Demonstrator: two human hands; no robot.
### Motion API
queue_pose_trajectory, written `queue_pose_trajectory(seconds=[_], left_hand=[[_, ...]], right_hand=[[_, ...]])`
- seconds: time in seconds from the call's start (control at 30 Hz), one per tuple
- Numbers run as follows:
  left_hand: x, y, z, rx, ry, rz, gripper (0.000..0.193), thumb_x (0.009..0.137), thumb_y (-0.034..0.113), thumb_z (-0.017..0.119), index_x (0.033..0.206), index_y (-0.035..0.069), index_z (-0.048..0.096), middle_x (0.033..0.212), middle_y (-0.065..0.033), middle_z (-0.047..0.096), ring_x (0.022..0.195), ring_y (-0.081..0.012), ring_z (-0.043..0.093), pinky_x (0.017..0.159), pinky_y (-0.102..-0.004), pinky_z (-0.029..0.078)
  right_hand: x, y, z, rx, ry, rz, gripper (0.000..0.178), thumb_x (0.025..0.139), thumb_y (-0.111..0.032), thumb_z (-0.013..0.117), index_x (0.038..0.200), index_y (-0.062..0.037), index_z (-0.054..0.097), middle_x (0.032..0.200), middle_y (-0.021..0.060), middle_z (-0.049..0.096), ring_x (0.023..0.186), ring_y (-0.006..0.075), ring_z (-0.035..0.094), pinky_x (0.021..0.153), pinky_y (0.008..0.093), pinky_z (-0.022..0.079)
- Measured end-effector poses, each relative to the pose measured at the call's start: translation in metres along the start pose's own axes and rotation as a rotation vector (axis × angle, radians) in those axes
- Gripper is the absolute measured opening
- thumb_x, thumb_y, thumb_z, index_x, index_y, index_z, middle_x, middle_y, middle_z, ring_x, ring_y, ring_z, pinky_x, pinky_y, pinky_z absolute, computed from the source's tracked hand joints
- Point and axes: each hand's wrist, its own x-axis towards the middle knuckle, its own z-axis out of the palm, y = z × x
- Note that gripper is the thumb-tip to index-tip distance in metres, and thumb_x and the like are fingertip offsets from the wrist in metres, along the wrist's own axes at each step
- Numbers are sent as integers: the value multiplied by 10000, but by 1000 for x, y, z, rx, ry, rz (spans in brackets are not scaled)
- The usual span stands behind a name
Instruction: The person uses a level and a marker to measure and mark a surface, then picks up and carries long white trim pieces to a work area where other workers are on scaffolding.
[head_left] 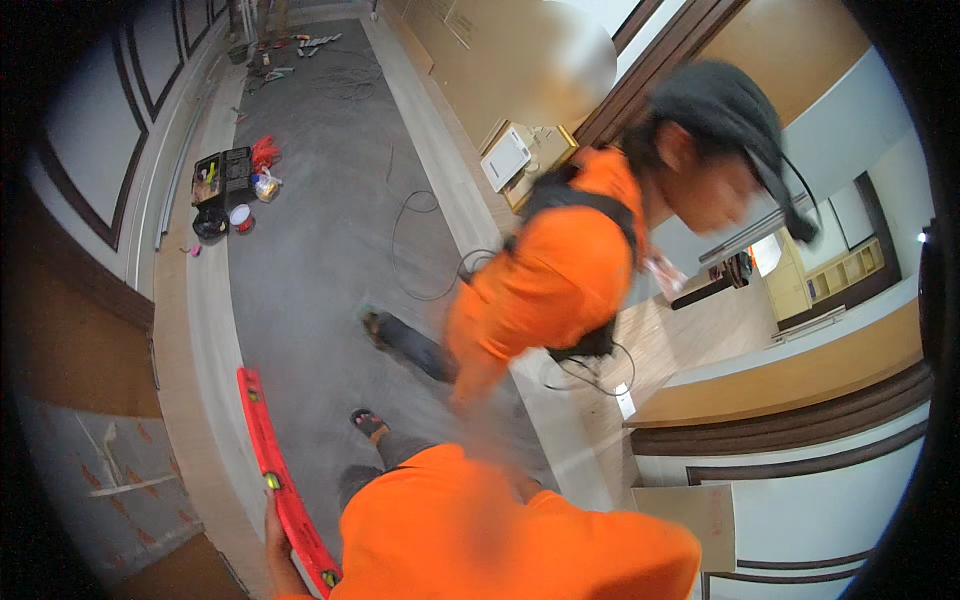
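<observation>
A long red spirit level (288, 500) with yellow-green vials is in my left hand (275, 535), whose fingers lie along its left edge near the lower end. It tilts, its far end just above the left floor border. My orange shirt (420, 530) fills the lower middle. Beyond it shows a small skin-toned patch that may be my right hand (528, 488); its fingers are hidden. Close on my right, a co-worker (560, 270) in an orange shirt and black cap leans over. That person's near arm is blurred and reaches down in front of my shirt.
The grey floor (310, 240) has paler borders. At the far left stand an open black toolbox (238, 175), a black bag (210, 222) and a white-and-red tub (241, 217). A thin cable (405, 215) loops across the floor. Further tools (320, 42) lie at the far end.
</observation>
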Motion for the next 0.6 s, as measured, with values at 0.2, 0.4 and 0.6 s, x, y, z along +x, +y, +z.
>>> queue_pose_trajectory(seconds=[0.2,0.4,0.6], left_hand=[[70,65,-32,-69,67,-64,761,972,636,504,1450,47,446,1269,-100,608,1067,-230,617,891,-378,524],[167,192,-55,-71,172,-113,594,1002,485,561,1379,29,509,1159,-77,631,1013,-192,623,895,-354,516],[246,393,-24,392,180,167,690,970,387,622,1449,-69,428,1283,-147,601,1177,-200,569,1040,-333,417]], right_hand=[[140,-158,-104,-125,86,-188,318,926,-279,613,1180,-106,693,1261,94,671,1129,304,629,964,393,507],[264,-344,-253,361,169,-226,371,919,-314,649,1202,-76,679,1235,118,679,1136,287,631,946,379,502],[323,-574,-354,364,194,-379,399,951,-325,639,1222,-31,657,1136,117,699,1022,212,658,889,348,504]])
